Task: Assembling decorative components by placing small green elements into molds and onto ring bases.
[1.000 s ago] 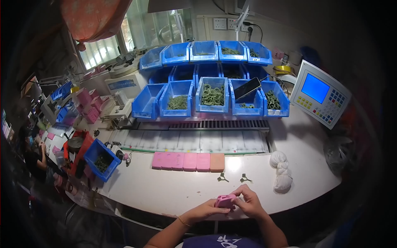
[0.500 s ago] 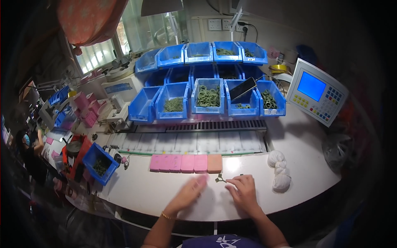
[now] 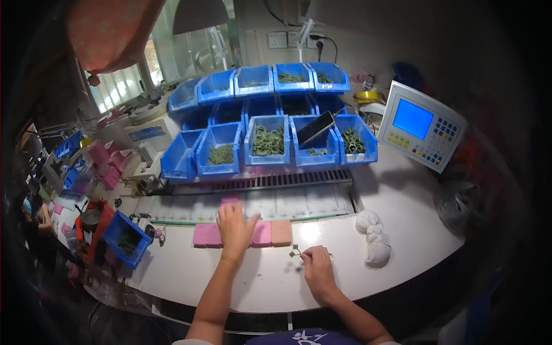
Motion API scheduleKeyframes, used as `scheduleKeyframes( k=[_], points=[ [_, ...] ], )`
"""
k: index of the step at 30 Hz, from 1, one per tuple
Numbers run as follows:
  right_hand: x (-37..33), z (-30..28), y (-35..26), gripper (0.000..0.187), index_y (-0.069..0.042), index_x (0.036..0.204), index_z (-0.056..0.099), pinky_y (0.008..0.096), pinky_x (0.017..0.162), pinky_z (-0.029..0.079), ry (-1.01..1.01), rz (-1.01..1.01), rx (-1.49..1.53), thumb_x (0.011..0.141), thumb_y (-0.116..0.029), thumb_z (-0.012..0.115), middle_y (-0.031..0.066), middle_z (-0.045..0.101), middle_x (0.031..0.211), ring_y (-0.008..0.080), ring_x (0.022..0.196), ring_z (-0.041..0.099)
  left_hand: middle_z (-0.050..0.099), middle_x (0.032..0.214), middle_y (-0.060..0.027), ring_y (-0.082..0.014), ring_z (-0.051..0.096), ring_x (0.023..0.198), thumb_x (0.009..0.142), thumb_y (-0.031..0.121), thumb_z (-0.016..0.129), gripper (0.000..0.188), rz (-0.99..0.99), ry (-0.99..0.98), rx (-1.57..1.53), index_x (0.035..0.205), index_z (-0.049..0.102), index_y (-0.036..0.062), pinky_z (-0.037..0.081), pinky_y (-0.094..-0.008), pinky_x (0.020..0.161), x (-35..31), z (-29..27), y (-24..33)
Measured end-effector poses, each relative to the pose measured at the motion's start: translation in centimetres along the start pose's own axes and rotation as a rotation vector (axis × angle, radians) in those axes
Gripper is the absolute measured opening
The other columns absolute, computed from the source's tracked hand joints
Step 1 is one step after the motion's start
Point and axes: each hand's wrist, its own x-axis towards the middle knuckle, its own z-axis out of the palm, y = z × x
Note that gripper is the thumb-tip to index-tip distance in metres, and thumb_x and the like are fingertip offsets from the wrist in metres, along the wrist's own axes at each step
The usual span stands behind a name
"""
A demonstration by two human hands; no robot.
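Observation:
My left hand (image 3: 234, 231) reaches over the row of pink blocks, fingers stretched forward and thumb held apart. Just past its fingertips a pink block (image 3: 230, 198) lies on the pale strip; the fingertips seem to touch it. Under and beside the hand the row shows pink blocks (image 3: 261, 234) and an orange-brown block (image 3: 281, 233) at its right end. Over the white table, my right hand (image 3: 318, 270) pinches a small dark green branched piece (image 3: 295, 251), whose forked ends stick out to the left. Its exact kind is too small to make out.
Blue bins (image 3: 268, 140) with green ring-like pieces stand in tiers behind the strip (image 3: 276, 201); a phone (image 3: 316, 127) leans in one. A white twisted bundle (image 3: 374, 238) and a control panel (image 3: 424, 126) are on the right. Another blue bin (image 3: 127, 238) tilts at left.
My left hand has moved forward and left, taking a pink block from the table's front onto the strip. My right hand keeps the green piece and has shifted slightly left in the picture.

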Motion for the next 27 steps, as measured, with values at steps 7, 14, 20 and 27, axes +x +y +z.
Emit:
scheduleKeyframes(
  k=[7,14,20,27],
  points=[
    [-1.5,0.4,-3.6,0.017,0.001,0.098,0.058,0.0283,0.076,0.054,0.093,0.181,0.634,0.089,-0.007,0.070,0.0122,0.069,0.092,0.0170,0.082,0.068,0.067,0.122,-0.0108,-0.0129,0.062,0.106,0.093,0.014,0.067,0.026,-0.455,-0.558,-1.435,0.114,0.070,-0.0009,0.048,-0.0276,0.095,-11.7,-5.3,5.9],
    [-2.5,-1.5,-5.0,0.022,0.002,0.107,0.055,0.0276,0.083,0.053,-0.008,0.099,0.625,0.088,0.000,0.068,0.0099,0.065,0.099,0.0140,0.091,0.065,0.072,0.106,-0.0096,-0.0126,0.063,0.098,0.096,0.011,0.063,0.021,-0.541,-0.496,-1.566,0.108,0.072,-0.0034,0.048,-0.0265,0.093,-12.1,-6.2,7.1],
    [-0.5,-4.2,-4.2,0.018,0.000,0.102,0.067,0.0244,0.072,0.048,-0.396,0.268,0.832,0.094,-0.015,0.065,0.0052,0.064,0.090,0.0099,0.077,0.059,0.072,0.092,-0.0085,-0.0123,0.065,0.087,0.093,0.009,0.065,0.016,-0.398,-0.740,-1.402,0.095,0.074,-0.0043,0.050,-0.0268,0.086,-11.8,-8.1,6.2],
    [-0.4,-4.3,-4.4,0.020,0.003,0.101,0.069,0.0242,0.070,0.049,-0.395,0.451,1.007,0.096,-0.015,0.063,0.0043,0.067,0.083,0.0085,0.076,0.060,0.071,0.098,-0.0172,-0.0227,0.069,0.087,0.094,0.015,0.059,0.029,-0.624,-1.007,-1.672,0.109,0.067,-0.0091,0.053,-0.0331,0.085,-11.3,-9.6,5.6]
  ],
)
